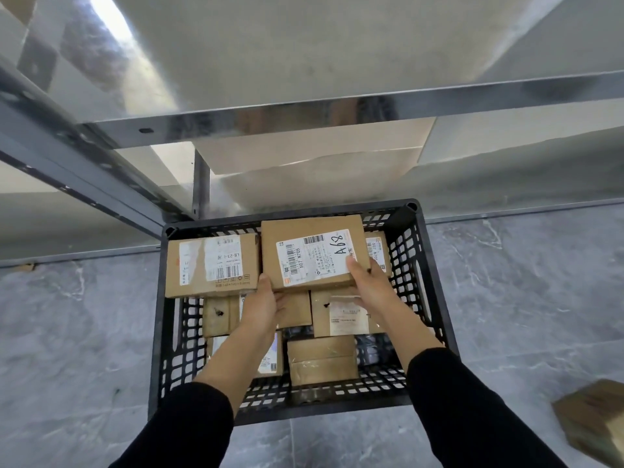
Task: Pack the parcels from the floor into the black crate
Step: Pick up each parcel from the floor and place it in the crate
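The black crate (418, 265) stands on the grey floor and holds several brown cardboard parcels. A parcel marked "A68" (312, 246) is over the crate's far middle. My left hand (265, 307) grips its near left corner from below. My right hand (368, 285) grips its near right corner, thumb on the white label. A parcel with a torn label (211, 265) lies at the crate's far left. Smaller parcels (320, 359) fill the near part under my forearms. Another parcel (380, 251) peeks out at the far right.
A metal rack (304, 113) with a shelf beam overhangs the crate's far side; its upright (201, 184) stands just behind the crate. One more brown parcel (594, 420) lies on the grey tiled floor (523, 298) at the lower right.
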